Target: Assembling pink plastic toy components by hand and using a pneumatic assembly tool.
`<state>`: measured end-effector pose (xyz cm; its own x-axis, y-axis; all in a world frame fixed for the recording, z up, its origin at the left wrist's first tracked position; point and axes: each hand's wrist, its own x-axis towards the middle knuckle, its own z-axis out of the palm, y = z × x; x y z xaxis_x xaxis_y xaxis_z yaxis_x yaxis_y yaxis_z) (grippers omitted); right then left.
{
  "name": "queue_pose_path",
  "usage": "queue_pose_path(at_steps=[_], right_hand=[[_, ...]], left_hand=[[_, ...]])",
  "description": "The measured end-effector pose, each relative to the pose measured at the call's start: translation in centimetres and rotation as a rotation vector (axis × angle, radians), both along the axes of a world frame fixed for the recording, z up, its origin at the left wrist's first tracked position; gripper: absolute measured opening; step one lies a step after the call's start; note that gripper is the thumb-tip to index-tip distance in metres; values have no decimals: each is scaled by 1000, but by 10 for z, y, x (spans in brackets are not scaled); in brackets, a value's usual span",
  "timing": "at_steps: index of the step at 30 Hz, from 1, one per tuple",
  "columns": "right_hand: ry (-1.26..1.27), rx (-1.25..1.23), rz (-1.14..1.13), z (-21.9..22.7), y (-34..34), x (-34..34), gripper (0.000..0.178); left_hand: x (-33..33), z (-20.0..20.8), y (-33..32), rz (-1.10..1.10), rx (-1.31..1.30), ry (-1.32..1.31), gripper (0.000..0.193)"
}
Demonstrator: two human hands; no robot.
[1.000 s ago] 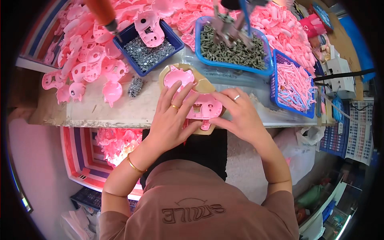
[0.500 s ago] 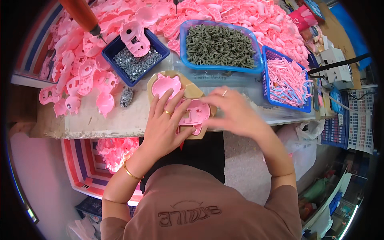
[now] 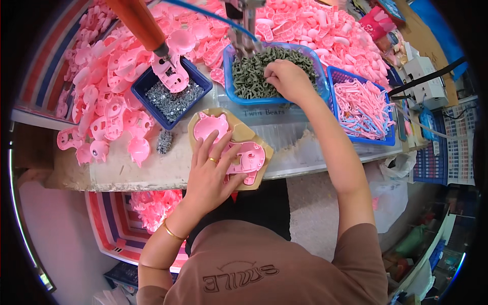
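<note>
My left hand [image 3: 211, 170] lies with its fingers spread over a pink plastic shell [image 3: 250, 158], which sits in a tan holding block [image 3: 263, 170] at the table's front edge. A round eared pink part [image 3: 211, 126] fills the block's upper left hollow, by my fingertips. My right hand [image 3: 287, 79] reaches into a blue tray [image 3: 327, 86] heaped with small grey-green plastic pieces [image 3: 249, 76]. Its fingers are curled together at the pile; whatever is between them is hidden.
An orange screwdriver [image 3: 140, 25] hangs above a dark blue bin [image 3: 170, 124] of screws, with a pink shell [image 3: 175, 81] across it. Metal tooling [image 3: 246, 25] overhangs the tray. A blue basket [image 3: 366, 140] holds pink and blue sticks. Pink parts [image 3: 117, 66] are heaped behind.
My right hand has left the block and moved up and away into the tray of grey-green pieces. My left hand stays on the shell. The metal tooling now shows more fully above the tray.
</note>
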<state>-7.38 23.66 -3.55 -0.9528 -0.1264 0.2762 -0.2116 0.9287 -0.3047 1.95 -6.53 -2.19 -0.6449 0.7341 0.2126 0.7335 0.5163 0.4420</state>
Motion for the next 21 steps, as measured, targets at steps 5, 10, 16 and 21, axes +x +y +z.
queue_pose_path(at_steps=[5,10,16,21], right_hand=[[-278,-611,-52,37,26,28,14],[-768,-736,242,54,-12,86,20],[-805,-1205,262,38,-35,132,21],[-167,-488,-396,42,63,131,18]], left_hand=[[-3,8,5,-18,188,-18,54],[2,15,30,-3,406,-194,50],[2,12,46,-123,503,-86,23],[7,12,34,-64,541,-346,13]])
